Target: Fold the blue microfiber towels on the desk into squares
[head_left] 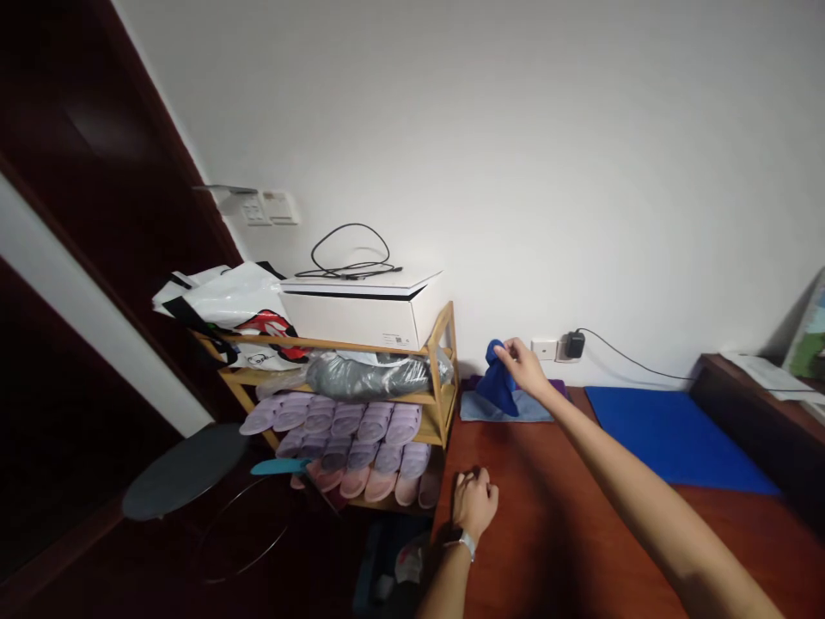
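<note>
My right hand pinches a dark blue cloth at its top, and the cloth hangs down in loose folds. Under and behind it, a light blue cloth and a purple cloth lie on the table at the wall. My left hand, with a watch on the wrist, rests with curled fingers near the left edge of the reddish-brown table. Nothing shows in its fingers. Further right, a flat blue mat lies on the table.
A wooden rack stands left of the table, holding a white box, a coiled black cable, a white bag and rows of slippers. A dark round stool is further left. A plugged-in adapter sits on the wall.
</note>
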Demonstrator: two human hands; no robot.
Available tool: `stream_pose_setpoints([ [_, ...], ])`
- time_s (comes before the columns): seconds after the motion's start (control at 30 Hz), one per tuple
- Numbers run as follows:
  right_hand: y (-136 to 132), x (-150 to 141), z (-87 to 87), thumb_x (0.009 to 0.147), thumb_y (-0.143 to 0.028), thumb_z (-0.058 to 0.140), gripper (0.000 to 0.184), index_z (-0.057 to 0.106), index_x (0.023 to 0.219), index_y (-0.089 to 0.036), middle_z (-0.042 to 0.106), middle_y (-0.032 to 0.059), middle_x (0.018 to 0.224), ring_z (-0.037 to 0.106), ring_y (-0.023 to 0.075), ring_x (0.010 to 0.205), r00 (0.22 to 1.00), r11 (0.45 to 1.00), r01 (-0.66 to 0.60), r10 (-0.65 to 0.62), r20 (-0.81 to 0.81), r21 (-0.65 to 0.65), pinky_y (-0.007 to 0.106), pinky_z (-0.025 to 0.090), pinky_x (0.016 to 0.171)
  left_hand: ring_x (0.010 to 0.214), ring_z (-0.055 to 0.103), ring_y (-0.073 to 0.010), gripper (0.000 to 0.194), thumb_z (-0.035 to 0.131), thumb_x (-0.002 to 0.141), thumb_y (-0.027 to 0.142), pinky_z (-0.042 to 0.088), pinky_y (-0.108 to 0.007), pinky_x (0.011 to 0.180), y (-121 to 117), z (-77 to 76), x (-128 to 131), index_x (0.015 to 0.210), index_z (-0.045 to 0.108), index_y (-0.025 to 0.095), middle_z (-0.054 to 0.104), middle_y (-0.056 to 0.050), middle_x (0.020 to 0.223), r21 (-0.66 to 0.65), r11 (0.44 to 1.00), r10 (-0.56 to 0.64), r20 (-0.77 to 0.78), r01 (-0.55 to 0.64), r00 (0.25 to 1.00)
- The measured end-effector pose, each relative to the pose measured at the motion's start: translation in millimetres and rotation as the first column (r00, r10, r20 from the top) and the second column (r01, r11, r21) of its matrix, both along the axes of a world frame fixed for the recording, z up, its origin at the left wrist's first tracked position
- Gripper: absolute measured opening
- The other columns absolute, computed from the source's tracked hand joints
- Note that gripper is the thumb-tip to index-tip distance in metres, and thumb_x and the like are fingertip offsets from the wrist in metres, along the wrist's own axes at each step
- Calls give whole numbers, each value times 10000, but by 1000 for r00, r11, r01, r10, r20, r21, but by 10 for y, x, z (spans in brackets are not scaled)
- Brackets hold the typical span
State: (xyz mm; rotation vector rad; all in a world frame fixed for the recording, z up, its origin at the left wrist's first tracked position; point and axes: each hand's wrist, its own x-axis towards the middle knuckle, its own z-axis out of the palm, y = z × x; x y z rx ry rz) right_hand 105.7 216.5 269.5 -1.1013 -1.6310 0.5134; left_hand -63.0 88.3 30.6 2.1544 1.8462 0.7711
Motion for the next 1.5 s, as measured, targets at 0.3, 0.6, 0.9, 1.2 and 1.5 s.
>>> stream_pose_setpoints([
  [0.3, -761, 435, 959, 692, -809, 696, 593, 490, 742, -255, 527, -56, 568, 489, 135, 535, 998, 959, -24, 6, -67, -281, 263, 371, 508, 677, 616, -181, 415, 302, 1067, 492, 455, -272, 659, -111, 1082, 205, 880, 582, 250, 618, -1, 725, 171, 961, 104, 499, -216, 860],
  [0.6, -1823, 522, 1002, 668, -746, 805, 588, 552, 704, -216, 501, -72, 616, 445, 101, 589, 915, 886, -350, 254, -314, -304, 263, 371, 585, 869, 680, -191, 324, 725, 883, 509, 545, -292, 794, -862, 2645, 942, 987, 567, 246, 680, -24, 942, 382, 895, -445, 724, 231, 527],
  [0.9, -2324, 1020, 879, 635, -513, 958, 479, 718, 901, -194, 668, -29, 747, 605, 104, 673, 757, 770, -548, 292, -584, -326, 245, 498, 681, 840, 722, -199, 272, 631, 964, 499, 547, -278, 733, -1179, 2690, 1002, 1031, 616, 235, 747, -39, 921, 362, 866, -499, 625, 343, 600],
  [1.2, -2626, 1292, 763, 686, -580, 901, 467, 634, 733, -200, 613, -34, 678, 565, 105, 620, 743, 805, -503, 215, -634, -316, 241, 488, 627, 630, 579, -169, 349, 468, 976, 434, 432, -264, 606, -1272, 2709, 1046, 842, 702, 213, 632, 9, 668, 283, 890, -452, 454, 356, 768],
  [1.5, -2848, 2452, 714, 695, -669, 817, 522, 618, 864, -216, 639, -21, 717, 585, 159, 672, 874, 931, 23, -195, -444, -365, 283, 487, 629, 709, 662, -233, 307, 423, 902, 458, 522, -326, 693, -680, 2681, -150, 865, 631, 235, 697, -37, 751, 317, 947, -159, 356, 41, 921],
])
